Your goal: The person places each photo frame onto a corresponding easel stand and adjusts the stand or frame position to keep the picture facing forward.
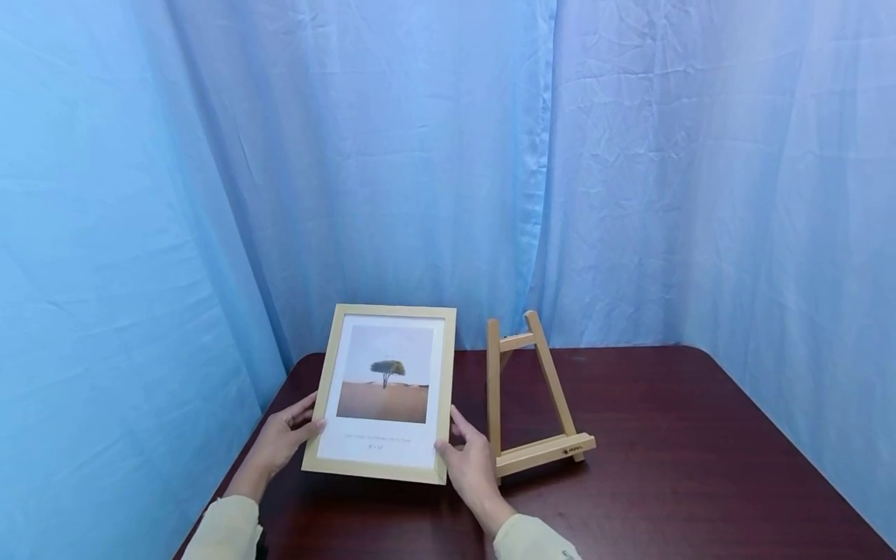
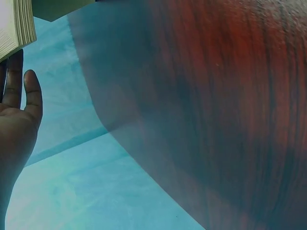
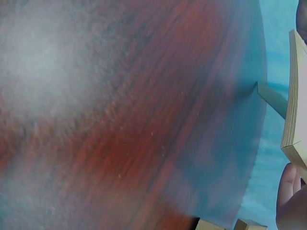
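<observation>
Both my hands hold a picture frame with a pale wooden border, upright and leaning back a little at the left of the table. Behind its glass is a print of a tree on brown ground. My left hand grips the lower left side, thumb at the front border. On the lower right side my right hand grips likewise, other fingers partly hidden behind. A flat support leg sticks out from the frame's back in the right wrist view. Close by my right hand stands a small wooden easel.
The dark red-brown wooden table has rounded far corners. Blue curtains hang behind it and on both sides. The easel's lower ledge bears a small dark logo and reaches close to my right wrist.
</observation>
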### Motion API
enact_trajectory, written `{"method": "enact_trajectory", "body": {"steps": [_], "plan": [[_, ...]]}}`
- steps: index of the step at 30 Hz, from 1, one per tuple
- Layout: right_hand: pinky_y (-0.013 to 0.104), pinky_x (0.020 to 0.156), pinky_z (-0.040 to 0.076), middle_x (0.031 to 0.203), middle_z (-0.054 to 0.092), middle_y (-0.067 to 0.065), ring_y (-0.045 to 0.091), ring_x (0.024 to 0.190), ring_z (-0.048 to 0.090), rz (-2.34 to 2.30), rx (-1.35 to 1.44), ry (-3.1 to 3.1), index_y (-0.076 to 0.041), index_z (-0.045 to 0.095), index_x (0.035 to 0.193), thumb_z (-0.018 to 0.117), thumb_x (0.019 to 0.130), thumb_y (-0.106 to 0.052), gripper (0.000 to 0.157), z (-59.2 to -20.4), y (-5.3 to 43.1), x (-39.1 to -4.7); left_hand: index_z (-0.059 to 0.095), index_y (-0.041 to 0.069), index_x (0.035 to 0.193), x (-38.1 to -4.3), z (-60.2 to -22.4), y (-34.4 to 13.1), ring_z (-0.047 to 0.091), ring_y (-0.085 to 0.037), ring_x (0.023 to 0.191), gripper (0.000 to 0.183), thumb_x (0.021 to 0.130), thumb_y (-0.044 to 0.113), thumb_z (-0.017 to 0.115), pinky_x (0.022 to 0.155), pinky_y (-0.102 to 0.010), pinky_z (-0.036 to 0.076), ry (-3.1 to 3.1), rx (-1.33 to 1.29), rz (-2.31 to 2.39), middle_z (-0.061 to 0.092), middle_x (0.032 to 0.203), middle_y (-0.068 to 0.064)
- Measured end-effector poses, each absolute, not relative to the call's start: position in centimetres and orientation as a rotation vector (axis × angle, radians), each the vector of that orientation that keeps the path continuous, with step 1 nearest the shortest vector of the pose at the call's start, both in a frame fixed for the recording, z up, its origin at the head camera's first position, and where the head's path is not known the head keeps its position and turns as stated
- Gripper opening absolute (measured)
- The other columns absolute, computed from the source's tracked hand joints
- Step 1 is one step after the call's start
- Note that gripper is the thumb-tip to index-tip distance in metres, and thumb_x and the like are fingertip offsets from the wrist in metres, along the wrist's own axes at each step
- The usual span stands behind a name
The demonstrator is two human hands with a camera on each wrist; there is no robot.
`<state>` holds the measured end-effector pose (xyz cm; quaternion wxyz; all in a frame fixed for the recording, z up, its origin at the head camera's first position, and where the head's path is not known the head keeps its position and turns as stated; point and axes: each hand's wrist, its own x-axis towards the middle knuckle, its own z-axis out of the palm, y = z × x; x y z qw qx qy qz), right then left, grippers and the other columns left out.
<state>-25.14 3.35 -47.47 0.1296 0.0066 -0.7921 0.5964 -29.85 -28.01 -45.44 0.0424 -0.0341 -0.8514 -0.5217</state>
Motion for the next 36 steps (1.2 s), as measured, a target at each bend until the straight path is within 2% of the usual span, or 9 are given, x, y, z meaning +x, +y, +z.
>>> {"method": "enact_trajectory", "body": {"steps": [12, 19, 28, 36], "plan": [[0.027, 0.068, 0.056, 0.122, 0.060, 0.019, 0.019, 0.083, 0.066, 1.853, 0.094, -2.244, -0.011, 0.052, 0.145, 0.068, 0.090, 0.000, 0.059, -47.1, 3.9, -25.5, 0.039, 0.006, 0.152, -29.5, -44.4, -28.0, 0.060, -0.029, 0.109, 0.064, 0.096, 0.018, 0.067, 0.084, -0.022, 0.051, -2.549, -0.171, -1.642, 0.060, 0.130, -0.025], [0.027, 0.070, 0.056, 0.124, 0.060, 0.017, 0.021, 0.088, 0.066, 1.851, 0.109, -2.231, -0.014, 0.052, 0.146, 0.067, 0.091, 0.001, 0.059, -46.7, 4.3, -25.7, 0.039, 0.005, 0.152, -29.5, -44.0, -27.9, 0.057, -0.030, 0.112, 0.063, 0.096, 0.015, 0.067, 0.084, -0.019, 0.049, -2.517, -0.225, -1.631, 0.060, 0.128, -0.025], [0.027, 0.068, 0.056, 0.126, 0.062, 0.016, 0.020, 0.087, 0.067, 1.803, 0.163, -2.231, -0.017, 0.052, 0.146, 0.068, 0.091, 0.001, 0.060, -45.7, 5.2, -26.2, 0.039, 0.007, 0.152, -29.6, -43.6, -27.5, 0.059, -0.016, 0.104, 0.064, 0.095, 0.013, 0.068, 0.082, -0.017, 0.049, -2.455, -0.265, -1.654, 0.062, 0.125, -0.025], [0.026, 0.069, 0.057, 0.125, 0.063, 0.014, 0.020, 0.087, 0.067, 1.786, 0.202, -2.211, -0.019, 0.051, 0.147, 0.067, 0.092, 0.000, 0.060, -44.9, 6.1, -26.6, 0.038, 0.009, 0.153, -29.5, -42.9, -26.8, 0.059, -0.011, 0.100, 0.066, 0.095, 0.011, 0.068, 0.082, -0.018, 0.050, -2.418, -0.309, -1.668, 0.061, 0.124, -0.025]]}}
